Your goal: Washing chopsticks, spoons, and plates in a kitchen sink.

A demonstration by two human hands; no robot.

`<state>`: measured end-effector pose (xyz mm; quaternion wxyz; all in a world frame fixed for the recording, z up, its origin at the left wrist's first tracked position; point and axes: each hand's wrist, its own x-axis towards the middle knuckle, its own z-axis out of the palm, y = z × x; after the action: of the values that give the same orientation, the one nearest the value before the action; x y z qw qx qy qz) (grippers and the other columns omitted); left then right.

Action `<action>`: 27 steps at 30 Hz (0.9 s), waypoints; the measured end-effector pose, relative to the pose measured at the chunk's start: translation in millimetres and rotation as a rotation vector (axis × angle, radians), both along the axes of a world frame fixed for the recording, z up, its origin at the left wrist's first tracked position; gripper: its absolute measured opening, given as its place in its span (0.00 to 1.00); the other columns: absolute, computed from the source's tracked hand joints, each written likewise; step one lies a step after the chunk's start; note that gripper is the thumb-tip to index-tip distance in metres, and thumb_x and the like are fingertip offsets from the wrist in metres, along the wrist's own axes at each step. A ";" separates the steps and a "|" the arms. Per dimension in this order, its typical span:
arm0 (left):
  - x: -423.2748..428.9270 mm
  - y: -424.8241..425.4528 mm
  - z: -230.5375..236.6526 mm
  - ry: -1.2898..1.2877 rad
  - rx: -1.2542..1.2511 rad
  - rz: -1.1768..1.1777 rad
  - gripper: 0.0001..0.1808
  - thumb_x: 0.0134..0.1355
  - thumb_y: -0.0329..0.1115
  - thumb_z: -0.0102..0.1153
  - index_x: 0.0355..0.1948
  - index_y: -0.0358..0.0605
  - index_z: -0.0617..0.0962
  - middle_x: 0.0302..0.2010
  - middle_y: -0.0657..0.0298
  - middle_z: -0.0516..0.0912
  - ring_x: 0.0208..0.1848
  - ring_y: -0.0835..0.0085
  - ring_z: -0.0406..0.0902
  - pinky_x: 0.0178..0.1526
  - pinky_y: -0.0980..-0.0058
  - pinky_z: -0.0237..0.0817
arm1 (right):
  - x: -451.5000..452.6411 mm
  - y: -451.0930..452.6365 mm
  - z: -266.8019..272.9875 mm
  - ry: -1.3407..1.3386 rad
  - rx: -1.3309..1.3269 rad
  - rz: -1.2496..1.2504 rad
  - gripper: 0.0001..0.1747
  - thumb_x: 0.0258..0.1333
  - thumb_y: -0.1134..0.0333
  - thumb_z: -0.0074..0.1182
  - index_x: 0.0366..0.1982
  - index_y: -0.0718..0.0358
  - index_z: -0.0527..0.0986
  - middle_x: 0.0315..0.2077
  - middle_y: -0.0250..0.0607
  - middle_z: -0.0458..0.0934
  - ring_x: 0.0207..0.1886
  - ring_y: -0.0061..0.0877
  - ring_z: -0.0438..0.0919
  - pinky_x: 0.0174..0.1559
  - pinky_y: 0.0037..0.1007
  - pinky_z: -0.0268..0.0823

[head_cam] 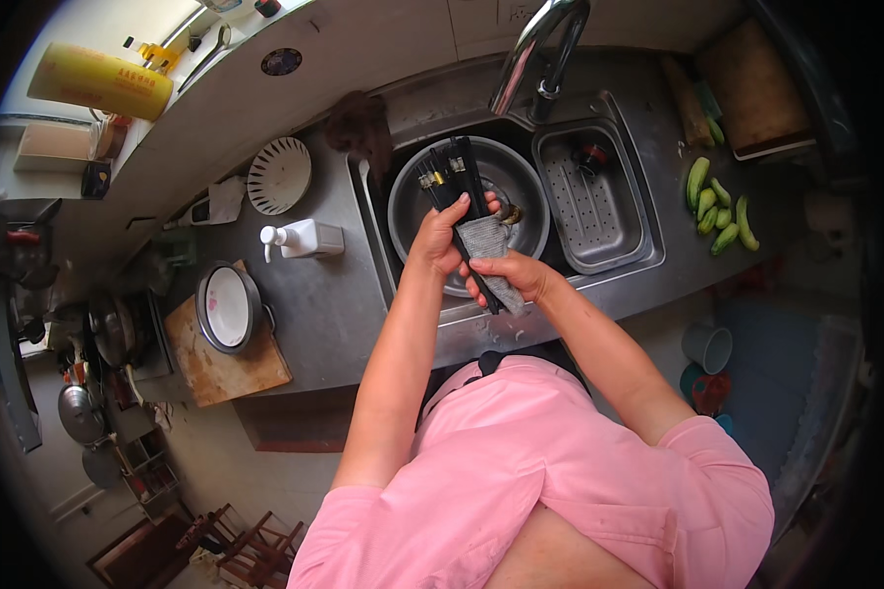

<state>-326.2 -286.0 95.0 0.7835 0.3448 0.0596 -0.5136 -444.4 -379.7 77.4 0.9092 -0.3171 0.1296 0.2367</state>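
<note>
Over a round metal basin [539, 221] in the sink, my two hands hold a bundle of black chopsticks [473, 173] with gold and silver decorated ends. My left hand [442, 239] grips the middle of the bundle, its thumb across the sticks. A grey cloth [488, 239] is wrapped along the lower part of the bundle, and my right hand [516, 274] is closed on it there. Part of the basin's floor, with a metal drain fitting or similar round item, shows behind the cloth; my hands cover the rest.
A chrome faucet [538, 51] arches above a perforated drainer tray [589, 213] holding a dark and red item. Left of the sink stand a white pump bottle [313, 239], a patterned plate [280, 175] and a bowl [228, 305] on a wooden board [269, 364]. Green gourds [707, 199] lie at right.
</note>
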 end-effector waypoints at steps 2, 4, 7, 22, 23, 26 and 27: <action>3.2 2.1 -6.3 -0.007 0.029 -0.004 0.15 0.57 0.37 0.52 0.41 0.35 0.74 0.37 0.54 0.78 0.41 0.64 0.76 0.43 0.64 0.69 | -0.5 0.9 -2.7 -0.023 0.020 0.025 0.14 0.53 0.59 0.51 0.34 0.63 0.70 0.23 0.39 0.76 0.22 0.23 0.76 0.26 0.22 0.70; 4.2 5.1 -16.5 -0.013 0.059 -0.005 0.15 0.57 0.36 0.52 0.41 0.35 0.74 0.37 0.54 0.78 0.43 0.64 0.75 0.44 0.64 0.69 | -2.6 4.5 -2.7 0.020 0.033 0.007 0.14 0.53 0.59 0.51 0.34 0.63 0.70 0.22 0.39 0.76 0.21 0.23 0.75 0.26 0.22 0.69; -0.8 2.4 -19.9 0.088 0.056 0.042 0.16 0.57 0.37 0.52 0.41 0.35 0.73 0.38 0.54 0.78 0.43 0.64 0.75 0.45 0.64 0.69 | -5.6 -1.3 -7.2 0.020 0.026 0.020 0.13 0.54 0.60 0.50 0.34 0.63 0.70 0.21 0.38 0.75 0.20 0.23 0.75 0.25 0.21 0.69; 0.2 1.3 -19.6 -0.116 0.252 0.251 0.12 0.57 0.33 0.52 0.41 0.40 0.74 0.36 0.58 0.79 0.36 0.67 0.76 0.37 0.67 0.69 | 2.1 1.9 -10.6 0.081 -0.110 -0.062 0.15 0.53 0.59 0.51 0.37 0.63 0.70 0.20 0.35 0.73 0.18 0.19 0.71 0.22 0.19 0.65; 0.4 1.8 -19.8 -0.084 0.254 0.257 0.13 0.58 0.35 0.52 0.41 0.40 0.74 0.36 0.58 0.79 0.36 0.66 0.76 0.38 0.66 0.69 | 2.3 1.2 -10.4 0.081 -0.111 -0.062 0.15 0.53 0.59 0.51 0.37 0.63 0.70 0.20 0.35 0.73 0.18 0.19 0.71 0.22 0.19 0.65; 3.2 6.9 -13.9 0.036 0.148 0.190 0.14 0.58 0.37 0.52 0.42 0.40 0.74 0.38 0.57 0.78 0.38 0.65 0.76 0.39 0.66 0.68 | 3.3 -0.9 -6.4 0.035 -0.099 -0.011 0.15 0.54 0.58 0.50 0.37 0.63 0.70 0.19 0.35 0.72 0.16 0.19 0.70 0.20 0.19 0.64; 3.4 8.5 -10.3 0.121 0.040 0.115 0.15 0.58 0.38 0.52 0.42 0.40 0.74 0.38 0.57 0.78 0.39 0.64 0.76 0.40 0.65 0.67 | 3.0 -2.2 -7.6 0.040 -0.032 0.008 0.16 0.54 0.57 0.49 0.36 0.62 0.70 0.18 0.34 0.71 0.16 0.19 0.69 0.20 0.20 0.63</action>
<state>-322.8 -277.4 84.7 0.7997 0.3247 0.1365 -0.4863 -441.4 -381.9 69.7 0.9004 -0.3272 0.1503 0.2443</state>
